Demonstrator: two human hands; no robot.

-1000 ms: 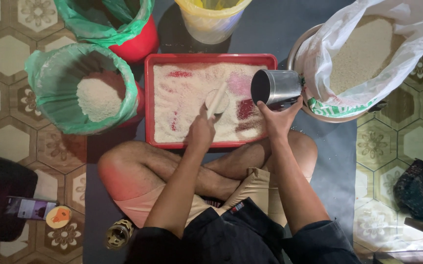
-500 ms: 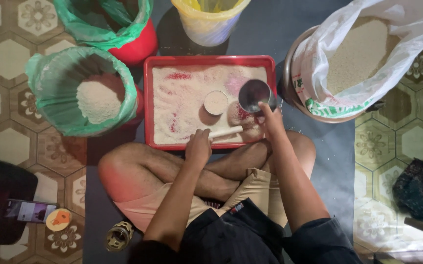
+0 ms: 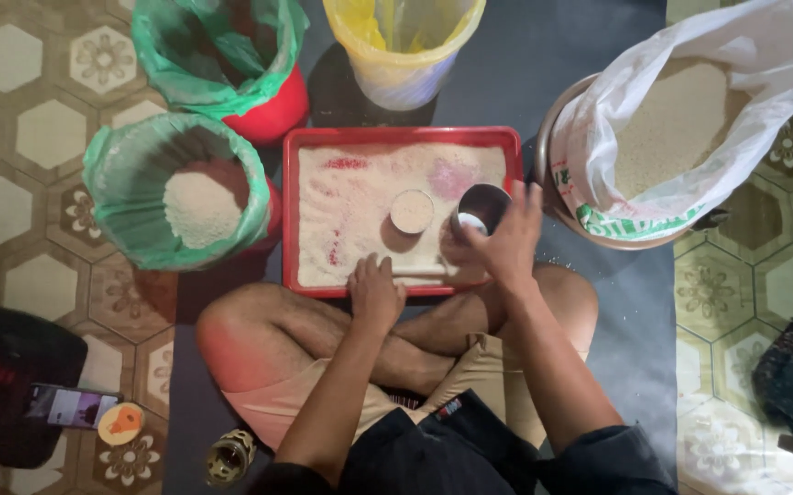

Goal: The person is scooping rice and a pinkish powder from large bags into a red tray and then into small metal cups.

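The right hand has its grip closed around the side of a metal cup, which stands upright on the red tray near the tray's right edge, mouth up, with something pale showing at its bottom. Just left of the cup, apart from it, a small round mound of pale grain sits on the tray's thin grain layer. The left hand rests at the tray's near rim, fingers curled on a thin pale stick whose long axis runs left to right along that rim; how firmly it is held cannot be told. A green-lined bucket to the left holds a heap of pale grain, a white sack in a round basin to the right is filled with grain, and a yellow bucket and another green-lined red one stand beyond. Half a second ago the cup was tipped on its side over the tray; now it is set down upright, and the left hand has drawn nearer the rim.
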